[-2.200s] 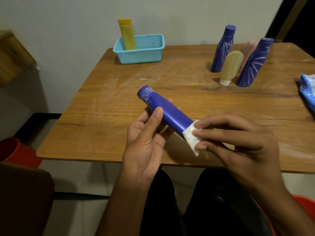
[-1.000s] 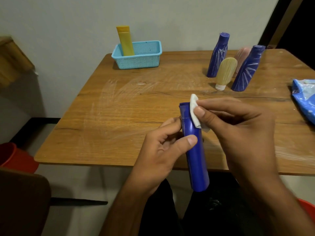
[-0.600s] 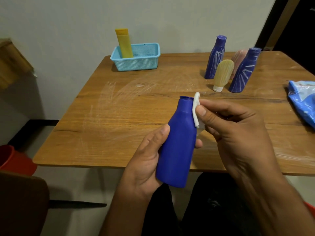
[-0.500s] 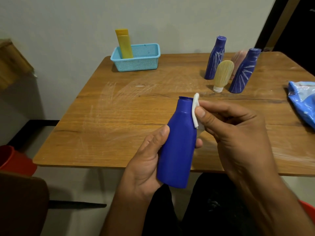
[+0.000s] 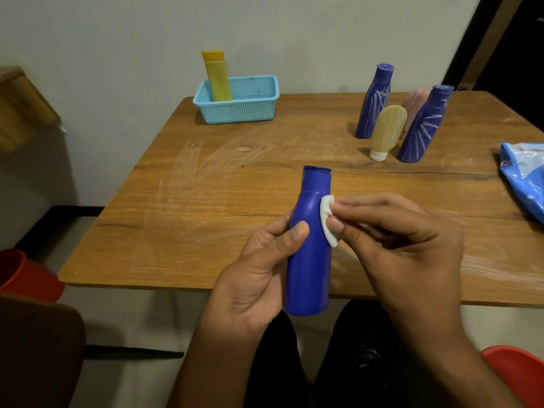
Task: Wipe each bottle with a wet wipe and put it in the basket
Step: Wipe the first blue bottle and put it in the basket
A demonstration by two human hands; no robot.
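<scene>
Holding the plain blue plastic bottle [image 5: 309, 260] upright over the near edge of the scratched wooden table [image 5: 206, 219], our left hand [image 5: 259, 278] grips its lower body, thumb across the front and fingers curled behind. Our right hand [image 5: 403, 248] pinches a small folded white wet wipe [image 5: 327, 219] between thumb and fingertips and presses it against the bottle's right shoulder, just below the neck (the flip cap at the top sits closed). At the far left corner of the table stands a light-blue perforated plastic basket [image 5: 244, 108], in which a tall yellow tube [image 5: 217, 76] leans upright against the left end. At the far right we see a cluster of containers standing near one another: two dark blue bottles streaked with white marks [image 5: 373, 103] [image 5: 424, 125], a beige tube resting on its white cap [image 5: 386, 131] between them, and a pink bottle [image 5: 415, 103] partly hidden behind. A crinkled blue plastic packet [image 5: 524, 178] lies at the table's right edge, cut off by the frame. Red objects [image 5: 26, 275] sit on the floor at lower left and lower right; what they are cannot be told.
</scene>
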